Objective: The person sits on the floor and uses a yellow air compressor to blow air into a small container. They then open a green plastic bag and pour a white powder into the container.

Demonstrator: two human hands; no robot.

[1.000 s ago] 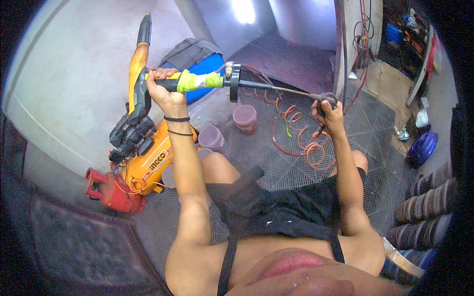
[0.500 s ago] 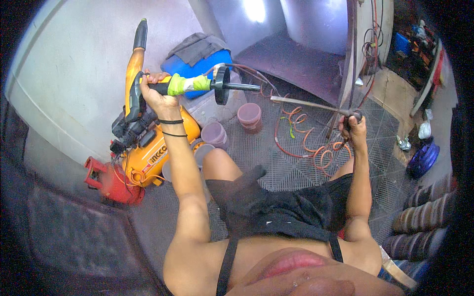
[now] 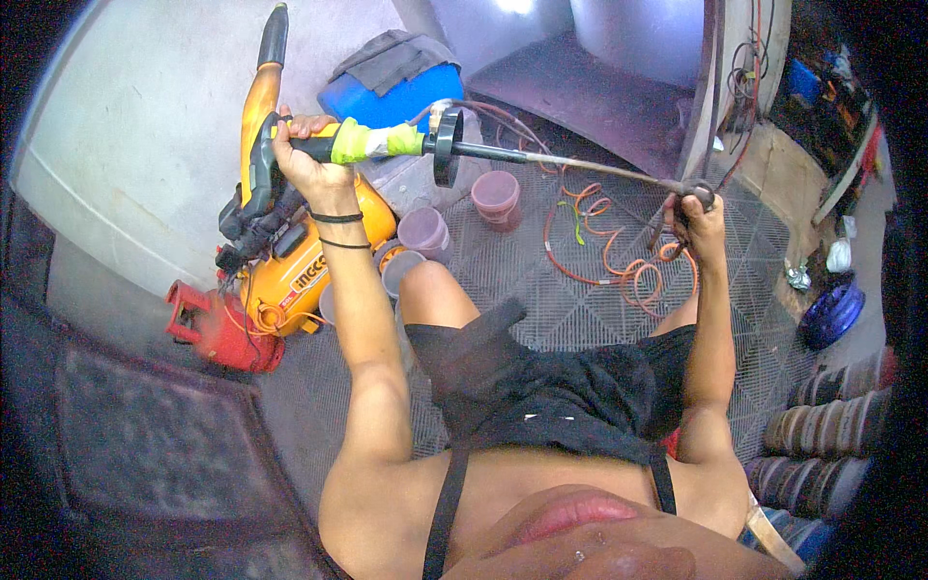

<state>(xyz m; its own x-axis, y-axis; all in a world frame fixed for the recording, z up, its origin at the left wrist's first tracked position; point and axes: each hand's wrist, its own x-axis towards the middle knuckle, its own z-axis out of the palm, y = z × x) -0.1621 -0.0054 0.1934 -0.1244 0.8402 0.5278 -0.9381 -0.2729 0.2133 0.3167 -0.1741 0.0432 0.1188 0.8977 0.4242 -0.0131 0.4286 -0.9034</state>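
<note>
My left hand (image 3: 317, 159) is closed round the black grip of a yellow-and-black tool (image 3: 259, 121) that looks like a spray gun. Lime-green wrapping (image 3: 377, 142) covers its front, ahead of which sit a black disc (image 3: 448, 147) and a dark tube (image 3: 491, 153) pointing right. In my right hand (image 3: 698, 220), the fingers are wrapped round the dark knobbed end of a thin metal rod (image 3: 604, 169). The rod's far end lines up with the tube's tip and appears to meet it. Both are held in the air at arm's length.
At left stand a yellow air compressor (image 3: 314, 275) and a red gas cylinder (image 3: 227, 329). Pink buckets (image 3: 496, 201) and a blue drum (image 3: 387, 101) are beyond. An orange coiled hose (image 3: 619, 256) lies on the grated floor. A blue wheel rim (image 3: 833, 317) is at right.
The rod in my right hand has risen and come into line with the tube, where before their ends were apart. My view has shifted slightly. Both hands keep their hold.
</note>
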